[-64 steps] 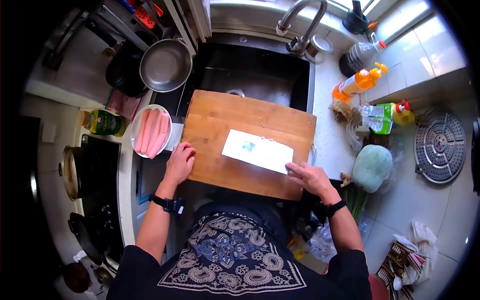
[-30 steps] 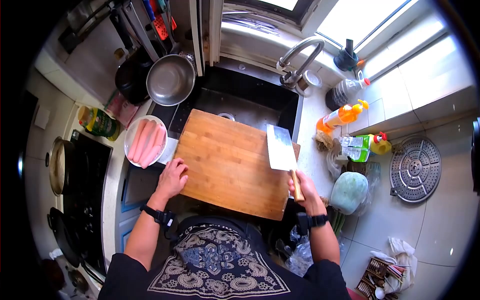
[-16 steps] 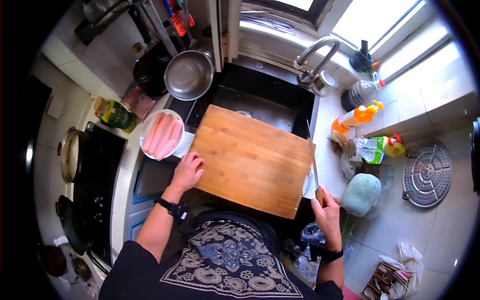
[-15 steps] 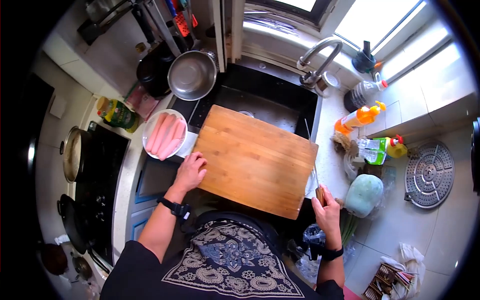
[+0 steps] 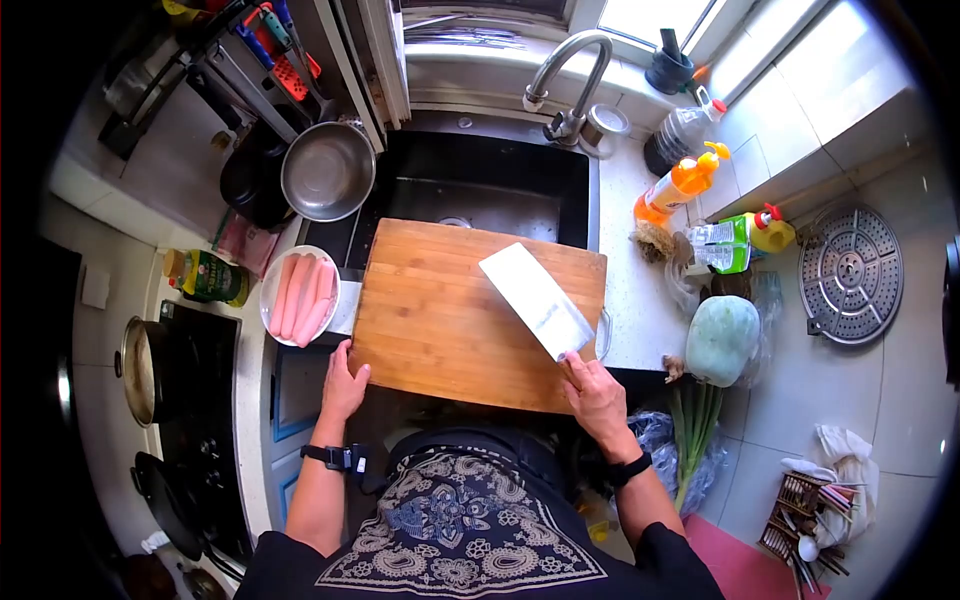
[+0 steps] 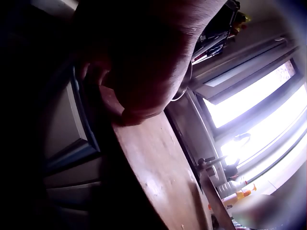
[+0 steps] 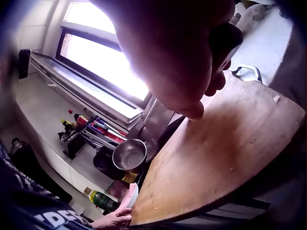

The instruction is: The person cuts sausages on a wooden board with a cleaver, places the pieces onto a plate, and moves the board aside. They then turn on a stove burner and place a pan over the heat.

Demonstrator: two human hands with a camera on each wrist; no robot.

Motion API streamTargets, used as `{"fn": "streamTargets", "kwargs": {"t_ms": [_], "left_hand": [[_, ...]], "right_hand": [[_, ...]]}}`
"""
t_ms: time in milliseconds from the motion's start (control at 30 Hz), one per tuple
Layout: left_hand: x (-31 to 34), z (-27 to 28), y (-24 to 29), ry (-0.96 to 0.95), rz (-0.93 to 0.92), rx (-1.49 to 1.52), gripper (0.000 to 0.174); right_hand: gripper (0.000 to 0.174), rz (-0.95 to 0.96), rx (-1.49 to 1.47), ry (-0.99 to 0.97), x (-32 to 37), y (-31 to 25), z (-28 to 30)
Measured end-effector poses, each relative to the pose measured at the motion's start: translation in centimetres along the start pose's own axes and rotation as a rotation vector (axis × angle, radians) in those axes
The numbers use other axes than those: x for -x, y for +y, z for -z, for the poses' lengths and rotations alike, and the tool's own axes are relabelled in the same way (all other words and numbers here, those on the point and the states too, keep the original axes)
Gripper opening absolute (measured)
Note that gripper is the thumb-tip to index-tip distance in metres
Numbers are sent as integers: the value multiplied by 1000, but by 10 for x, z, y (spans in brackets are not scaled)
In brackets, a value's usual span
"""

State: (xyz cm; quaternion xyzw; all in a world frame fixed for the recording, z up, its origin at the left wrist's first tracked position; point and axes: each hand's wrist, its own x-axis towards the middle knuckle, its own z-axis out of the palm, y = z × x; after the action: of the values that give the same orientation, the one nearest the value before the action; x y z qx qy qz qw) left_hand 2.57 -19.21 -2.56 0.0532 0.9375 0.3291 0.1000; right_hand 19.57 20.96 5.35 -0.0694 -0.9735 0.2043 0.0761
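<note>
My right hand point(image 5: 598, 400) grips a cleaver by its handle. The broad, bright blade point(image 5: 538, 300) angles up and left over the right half of a wooden cutting board point(image 5: 430, 310). In the right wrist view the fingers curl round the dark handle end point(image 7: 228, 43) above the board. My left hand point(image 5: 343, 388) holds the board's near left corner, its thumb by the edge; the left wrist view shows that hand point(image 6: 148, 81) dark against the light. Just beyond the left hand, a white plate point(image 5: 266, 290) bears several long pink sausages point(image 5: 305, 298).
Behind the board lies a black sink point(image 5: 480, 185) with a curved faucet point(image 5: 580, 75). On the right are an orange pump bottle point(image 5: 675, 190) and a pale green gourd point(image 5: 722, 340). A steel pan point(image 5: 328, 172) hangs at the upper left; a stove point(image 5: 205, 420) stands left.
The cleaver went from lying broadside over the board, out past its right edge, and back over it with the blade tilted up-left. The left hand stays by the board's left edge.
</note>
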Motion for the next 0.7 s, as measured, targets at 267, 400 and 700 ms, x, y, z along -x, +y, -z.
{"fn": "streamTargets", "kwargs": {"t_ms": [267,400,700], "left_hand": [[-10,0,-13,-81,55,105,63],[-4,5,1,-174,101,138,61],[14,-10,13,-305,43,258,67]], "right_hand": [[50,12,-79,-17,19,-16,-25],[52,59,-137,-36,17,-30,-37],[51,143,-209,-95,1,-53,-43]]}}
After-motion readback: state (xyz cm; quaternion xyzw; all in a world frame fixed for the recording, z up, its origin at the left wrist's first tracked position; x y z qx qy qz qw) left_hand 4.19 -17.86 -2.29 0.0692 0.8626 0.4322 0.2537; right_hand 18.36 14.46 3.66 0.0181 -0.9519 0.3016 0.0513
